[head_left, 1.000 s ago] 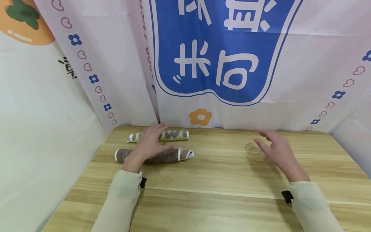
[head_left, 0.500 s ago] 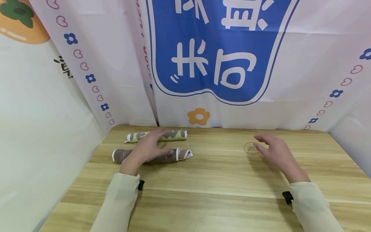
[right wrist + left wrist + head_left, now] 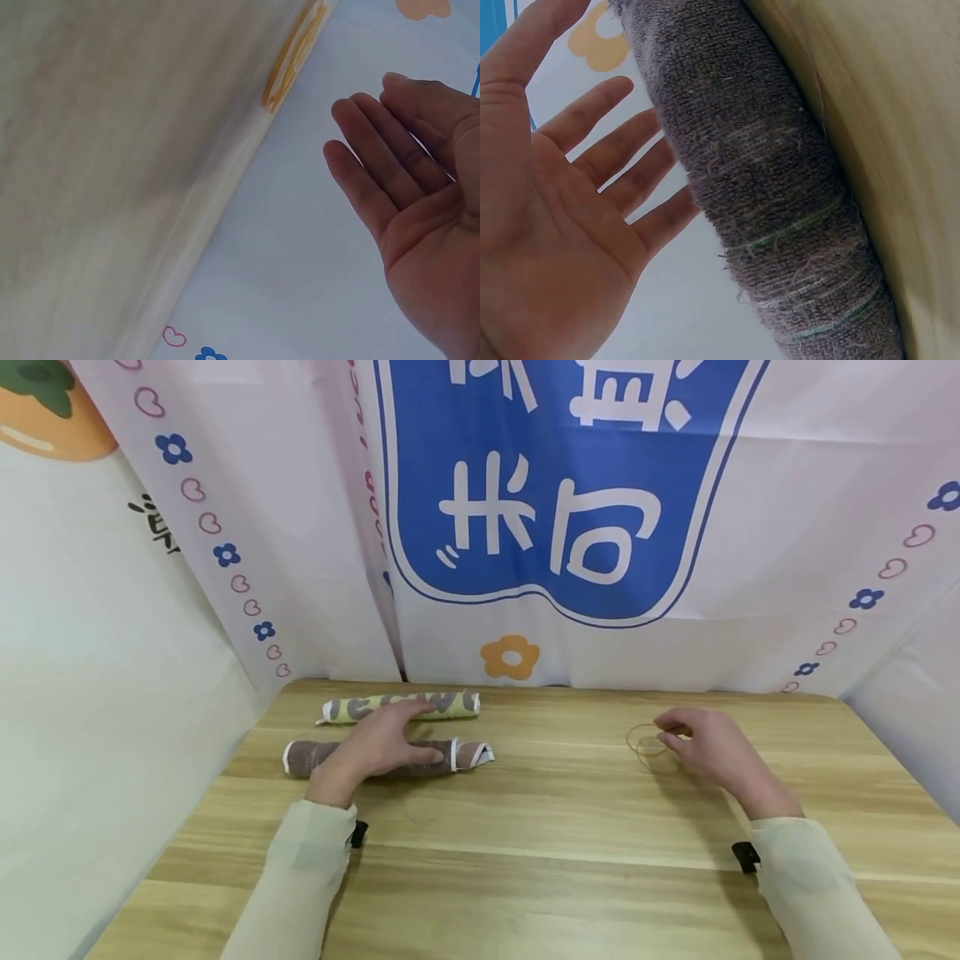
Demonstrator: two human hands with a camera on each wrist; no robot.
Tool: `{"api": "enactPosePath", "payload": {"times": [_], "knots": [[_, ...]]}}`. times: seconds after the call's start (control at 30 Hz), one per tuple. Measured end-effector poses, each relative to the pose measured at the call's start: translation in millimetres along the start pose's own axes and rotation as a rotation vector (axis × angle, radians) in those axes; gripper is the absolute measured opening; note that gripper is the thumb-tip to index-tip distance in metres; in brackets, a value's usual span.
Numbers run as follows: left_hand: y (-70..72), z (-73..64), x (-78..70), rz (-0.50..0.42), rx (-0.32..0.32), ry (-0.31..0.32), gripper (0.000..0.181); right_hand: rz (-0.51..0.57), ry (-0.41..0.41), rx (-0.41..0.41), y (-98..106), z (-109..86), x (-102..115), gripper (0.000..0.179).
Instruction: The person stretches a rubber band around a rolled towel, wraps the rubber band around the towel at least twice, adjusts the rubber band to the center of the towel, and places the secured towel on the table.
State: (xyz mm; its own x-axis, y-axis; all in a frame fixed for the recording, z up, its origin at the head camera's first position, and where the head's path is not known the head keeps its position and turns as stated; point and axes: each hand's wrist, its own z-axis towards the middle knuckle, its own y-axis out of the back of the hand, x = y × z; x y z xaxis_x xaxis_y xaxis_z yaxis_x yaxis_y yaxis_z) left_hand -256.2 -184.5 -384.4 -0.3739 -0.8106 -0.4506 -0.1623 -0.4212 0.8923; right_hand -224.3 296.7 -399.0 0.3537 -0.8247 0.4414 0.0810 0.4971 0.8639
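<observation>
My left hand point(image 3: 377, 741) is held over a brown rolled towel point(image 3: 302, 759) with white edging, fingers spread. In the left wrist view the hand point(image 3: 570, 202) is beside the brown terry roll point(image 3: 742, 165); whether the fingertips touch it I cannot tell. Behind it lies a yellow-green rolled towel point(image 3: 453, 704) with a grey pattern, partly covered by the fingers. On the right, my right hand point(image 3: 716, 747) hovers beside thin yellow rubber bands point(image 3: 636, 747). The right wrist view shows the hand point(image 3: 427, 202) with loosely bent fingers, apart from the bands point(image 3: 292, 56).
Both towels lie on a wood-grain table point(image 3: 525, 843). A printed white cloth point(image 3: 330, 568) hangs at the back edge and another white sheet stands at the left. A fine loose thread point(image 3: 416, 814) lies in front of the brown roll.
My right hand has lowered a little towards the rubber bands, its thumb and forefinger drawing closer together. The left hand has come slightly lower over the brown towel. Head view has shifted slightly.
</observation>
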Motion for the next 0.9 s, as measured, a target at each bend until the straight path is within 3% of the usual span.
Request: {"api": "enactPosePath", "payload": {"times": [0.47,0.7,0.9], "knots": [[1.4,2.3,5.4,0.023,0.072,-0.005,0.066,-0.002,0.063,0.074,-6.9,9.7,-6.2,0.01],[1.4,0.7,7.0,0.012,0.086,-0.01,0.061,0.024,0.081,0.152,-8.8,16.1,-5.3,0.01],[-0.1,1.5,8.9,0.008,0.088,-0.024,0.059,-0.037,0.087,0.183,-9.4,18.2,-8.5,0.007]]}}
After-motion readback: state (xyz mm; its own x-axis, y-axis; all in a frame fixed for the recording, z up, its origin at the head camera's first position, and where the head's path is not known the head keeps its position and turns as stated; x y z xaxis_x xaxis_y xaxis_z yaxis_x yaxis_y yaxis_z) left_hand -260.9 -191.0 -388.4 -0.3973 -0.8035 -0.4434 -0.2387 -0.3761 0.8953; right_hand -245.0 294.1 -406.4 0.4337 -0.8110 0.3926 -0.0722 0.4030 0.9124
